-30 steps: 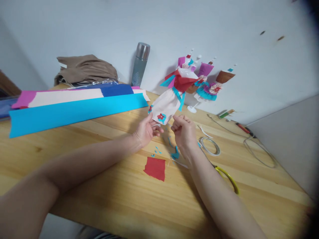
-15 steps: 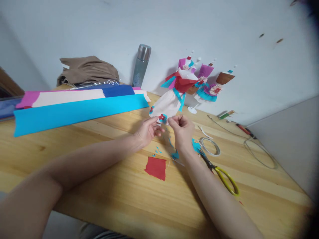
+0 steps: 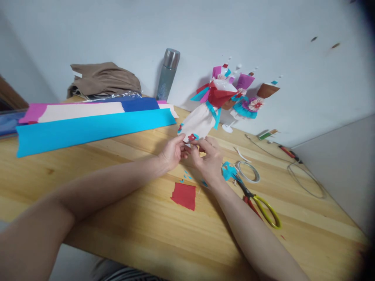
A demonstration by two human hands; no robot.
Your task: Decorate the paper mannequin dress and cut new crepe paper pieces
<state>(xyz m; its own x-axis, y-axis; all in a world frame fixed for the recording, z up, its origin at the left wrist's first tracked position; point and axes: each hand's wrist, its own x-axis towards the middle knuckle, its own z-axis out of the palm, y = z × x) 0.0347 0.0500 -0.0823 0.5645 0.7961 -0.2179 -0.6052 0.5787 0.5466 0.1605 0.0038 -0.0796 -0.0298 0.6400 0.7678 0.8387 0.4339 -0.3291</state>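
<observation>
Light wooden table (image 3: 123,218) against a pale grey wall (image 3: 117,27), with a lower grey panel on the right. At the back: long rolls of crepe paper (image 3: 88,125) in cyan, cream, pink and blue, a brown folded cloth (image 3: 105,80), a steel bottle (image 3: 167,74). More paper figures (image 3: 249,101) standing by the wall. Near table edge running under both forearms; wide bare wood in front and to the left. On the right: tape roll (image 3: 249,171), yellow-handled scissors (image 3: 260,203), a thin cable (image 3: 304,175). Red paper piece (image 3: 184,195) and small cyan scraps (image 3: 228,171) just beside the wrists.

Both arms stretched forward, meeting at the middle. Left hand (image 3: 172,150) and right hand (image 3: 208,156) close together, fingers curled and pinching the lower hem of the paper doll (image 3: 202,117), at its small red flower (image 3: 191,137). Doll upright, a bit tilted, skirt hem at the fingertips.
</observation>
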